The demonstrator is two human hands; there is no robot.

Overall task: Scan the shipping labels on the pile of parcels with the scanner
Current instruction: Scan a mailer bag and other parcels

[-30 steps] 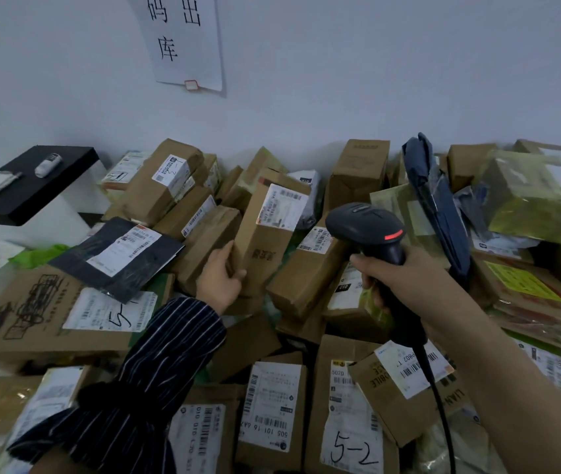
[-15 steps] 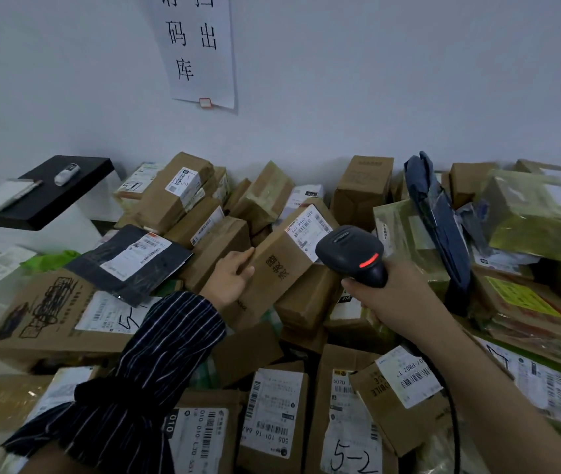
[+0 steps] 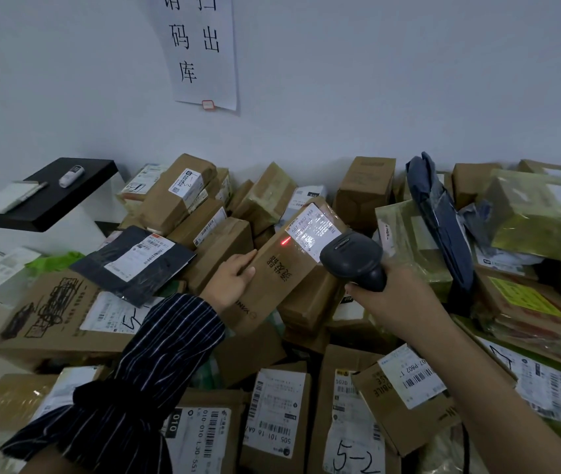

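My left hand (image 3: 232, 280) grips the stiff, seemingly light brown cardboard parcel (image 3: 274, 285) at its edge; my right hand (image 3: 386, 297) curls round the black plastic scanner (image 3: 351, 256).

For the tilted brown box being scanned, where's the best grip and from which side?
Its lower left long edge, from the left, where the left hand holds it: the brown box leans upward, and its label faces the scanner.

The left hand (image 3: 229, 280) grips the side of a tilted brown parcel (image 3: 274, 271) atop the pile (image 3: 306, 302). The right hand (image 3: 388, 295) holds the black scanner (image 3: 349, 256) just beside its white label (image 3: 316, 229); a red dot (image 3: 285, 241) glows at the label's edge.
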